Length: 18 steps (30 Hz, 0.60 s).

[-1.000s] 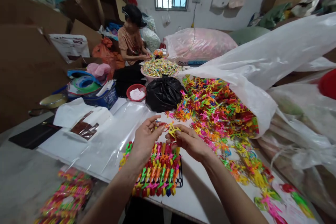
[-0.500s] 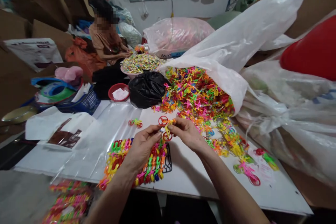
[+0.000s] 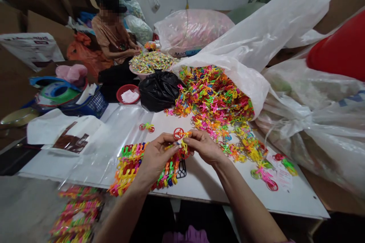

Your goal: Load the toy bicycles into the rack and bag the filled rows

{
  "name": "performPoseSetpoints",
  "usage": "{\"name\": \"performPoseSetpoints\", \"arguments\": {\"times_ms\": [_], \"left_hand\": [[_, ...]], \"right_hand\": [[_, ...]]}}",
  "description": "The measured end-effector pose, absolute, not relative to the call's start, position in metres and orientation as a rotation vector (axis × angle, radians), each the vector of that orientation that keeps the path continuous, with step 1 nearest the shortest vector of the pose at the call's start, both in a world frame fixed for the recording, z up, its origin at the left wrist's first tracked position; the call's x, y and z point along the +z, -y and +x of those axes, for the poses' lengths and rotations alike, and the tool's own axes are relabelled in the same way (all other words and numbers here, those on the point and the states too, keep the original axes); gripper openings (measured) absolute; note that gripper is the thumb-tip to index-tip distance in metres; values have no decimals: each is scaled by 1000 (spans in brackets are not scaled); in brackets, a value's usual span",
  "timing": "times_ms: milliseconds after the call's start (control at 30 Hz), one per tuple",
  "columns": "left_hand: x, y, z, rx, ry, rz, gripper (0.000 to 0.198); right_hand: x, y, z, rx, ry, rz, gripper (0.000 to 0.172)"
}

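Observation:
My left hand (image 3: 155, 155) and my right hand (image 3: 203, 146) meet over the white table (image 3: 216, 191), both pinching a small yellow toy bicycle with red wheels (image 3: 180, 139). Under my hands lies a black tray (image 3: 148, 167) packed with rows of coloured plastic bicycles. A lone small bicycle (image 3: 146, 127) rests on the table behind my left hand. To the right, a heap of loose coloured plastic bicycles (image 3: 216, 100) spills from a big white plastic bag (image 3: 256, 41).
A person (image 3: 110, 30) sits at the far side by a bowl of coloured pieces (image 3: 151, 62). A black bag (image 3: 159, 89), a red bowl (image 3: 128, 95), a blue basket (image 3: 85, 106) and clear plastic sheets (image 3: 114, 140) lie on the table. Filled trays (image 3: 75, 212) sit lower left.
My head has moved, so the table sits lower and farther left in view. Both hands have kept hold of the small bicycle and drawn it a little lower, over the tray's right end.

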State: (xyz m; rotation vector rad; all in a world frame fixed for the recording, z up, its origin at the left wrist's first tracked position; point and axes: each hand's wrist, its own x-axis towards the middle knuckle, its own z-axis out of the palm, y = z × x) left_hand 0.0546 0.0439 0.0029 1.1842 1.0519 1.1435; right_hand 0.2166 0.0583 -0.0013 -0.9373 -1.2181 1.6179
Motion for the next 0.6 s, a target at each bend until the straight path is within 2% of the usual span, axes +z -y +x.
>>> {"name": "performPoseSetpoints", "arguments": {"times_ms": [67, 133, 267, 433, 600], "left_hand": [[1, -42, 56, 1159, -1150, 1376, 12], [-3, -39, 58, 1184, -1295, 1509, 7], [-12, -37, 64, 1205, -1467, 1340, 15], [-1, -44, 69, 1151, -1134, 890, 39], [6, -54, 72, 1366, -957, 509, 31]], "right_hand": [[-1, -55, 214, 1534, 1269, -1005, 27], [-1, -51, 209, 1300, 1361, -1163, 26], [-1, -52, 202, 897, 1529, -1429, 24], [7, -66, 211, 952, 1723, -1313, 23], [19, -48, 211, 445, 1671, -1351, 18]]}}
